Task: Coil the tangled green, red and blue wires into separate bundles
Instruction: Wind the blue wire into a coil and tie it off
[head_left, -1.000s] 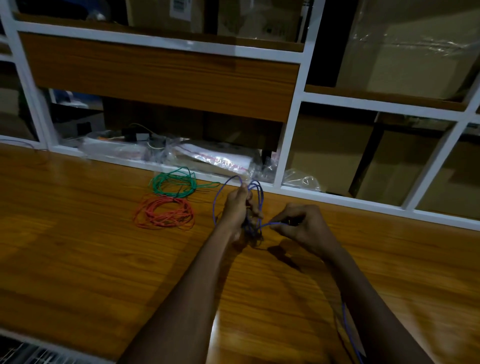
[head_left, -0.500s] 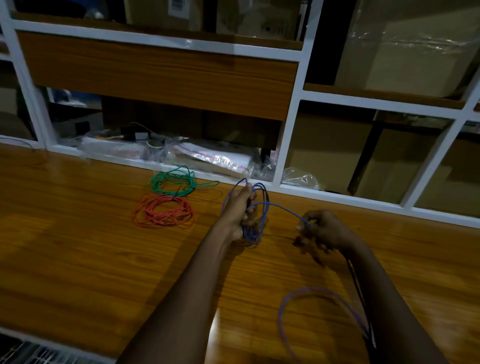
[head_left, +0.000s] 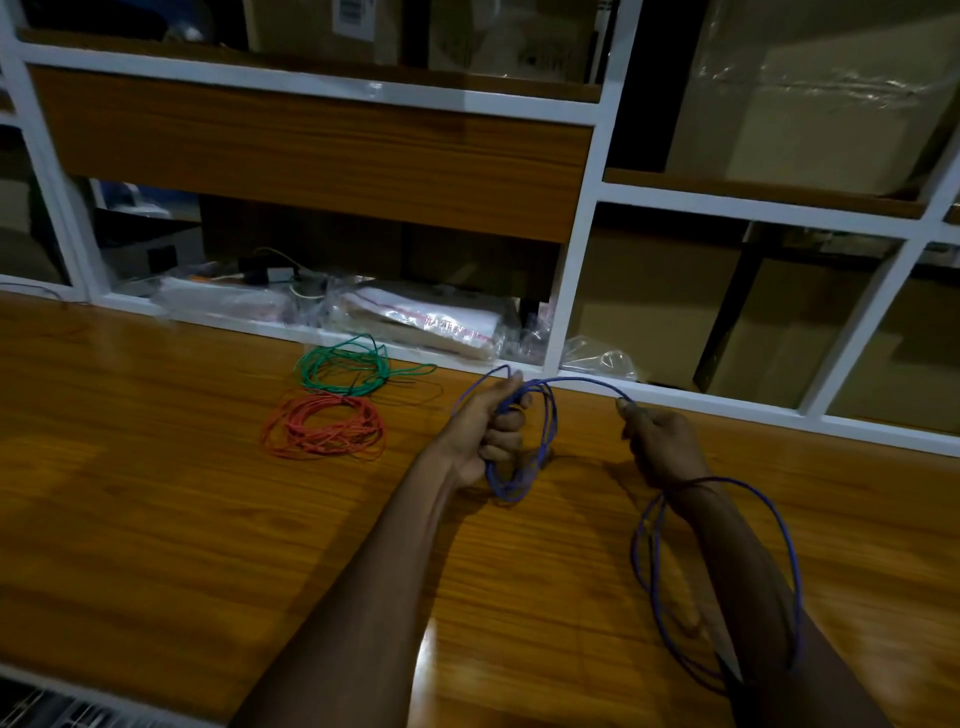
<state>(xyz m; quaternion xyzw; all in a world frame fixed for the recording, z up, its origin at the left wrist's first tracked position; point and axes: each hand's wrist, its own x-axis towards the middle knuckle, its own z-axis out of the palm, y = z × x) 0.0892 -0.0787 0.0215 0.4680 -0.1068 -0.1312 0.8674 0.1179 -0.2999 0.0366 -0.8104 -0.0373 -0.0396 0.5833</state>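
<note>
Hands apart | left hand (head_left: 488, 431) grips blue wire (head_left: 548, 431) coil | right hand (head_left: 662, 447) seemingly pinches its strand

Three wire colours show — a coiled green wire (head_left: 340, 370), a coiled red wire (head_left: 324, 432), a looped blue-violet wire (head_left: 550, 421). The glossy wooden tabletop (head_left: 156, 519) has orange-brown streaked grain; the shelf frame (head_left: 577, 234) is white.

Both bare forearms reach forward side by side. The left hand (head_left: 485, 434) curls its fingers round the blue wire (head_left: 501, 483); the right hand (head_left: 667, 449) pinches a strand at its fingertips.
</note>
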